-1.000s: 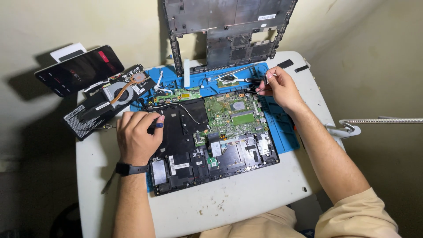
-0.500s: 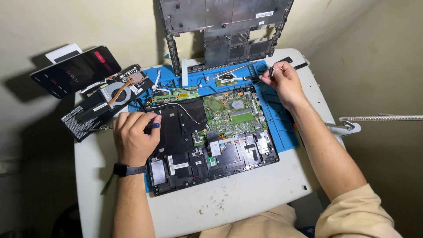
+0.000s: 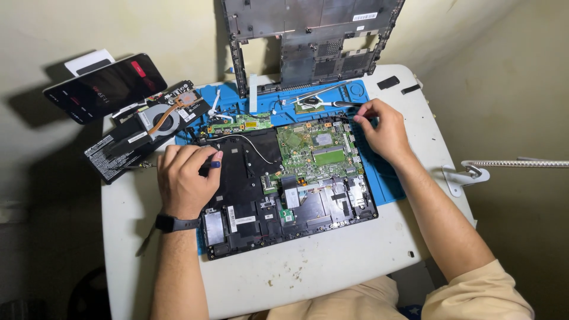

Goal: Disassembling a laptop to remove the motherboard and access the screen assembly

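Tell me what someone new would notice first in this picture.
An opened laptop base with its green circuit board exposed lies on a blue mat in the middle of the white table. The left hand grips a blue-tipped tool over its left side, while the right hand works at the mat's far right edge. A removed fan sits far left.

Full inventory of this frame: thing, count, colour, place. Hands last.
opened laptop base: 1, black, centre of mat
green mainboard: 1, inside the base, upper right
blue work mat: 1, under the base
bottom cover: 1, dark grey, propped against the wall
cooling fan with copper pipe: 1, left of mat
battery pack: 1, black, table's left edge
phone: 1, black, upper left
table: 1, white
wristwatch: 1, black, left wrist
left hand: holds blue-tipped tool
right hand: at the base's upper right corner; grip unclear
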